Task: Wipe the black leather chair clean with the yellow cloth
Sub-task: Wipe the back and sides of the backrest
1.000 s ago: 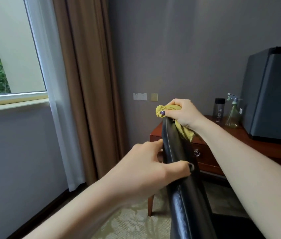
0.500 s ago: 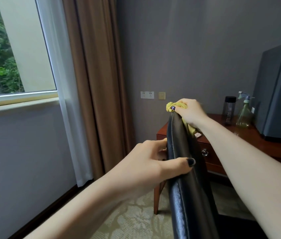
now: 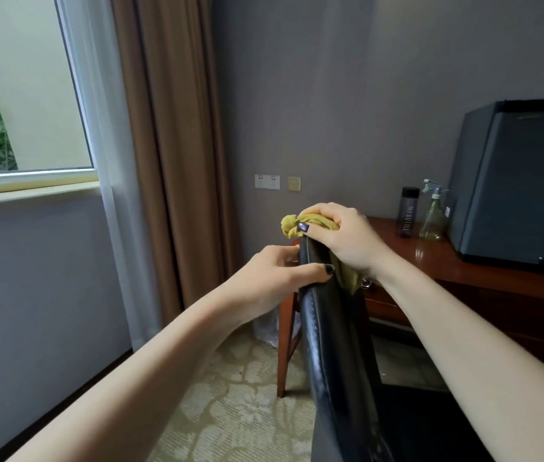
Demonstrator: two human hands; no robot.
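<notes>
The black leather chair (image 3: 334, 348) shows its backrest edge-on, running from the bottom centre up to the middle of the view. My left hand (image 3: 274, 281) grips that top edge, thumb over the near side and fingers round the far side. My right hand (image 3: 340, 235) holds the bunched yellow cloth (image 3: 292, 225) and presses it on the far upper corner of the backrest. A tail of the cloth hangs down the right face under my wrist. The seat is a dark patch at the lower right.
A reddish wooden desk (image 3: 430, 255) stands behind the chair, carrying a dark bottle (image 3: 409, 211), a clear spray bottle (image 3: 434, 211) and a dark grey mini fridge (image 3: 517, 185). Brown curtain (image 3: 167, 155) and window at left. Patterned carpet below.
My left hand has slid up the backrest edge toward my right hand. My right hand still holds the cloth at the top corner. The view has shifted slightly.
</notes>
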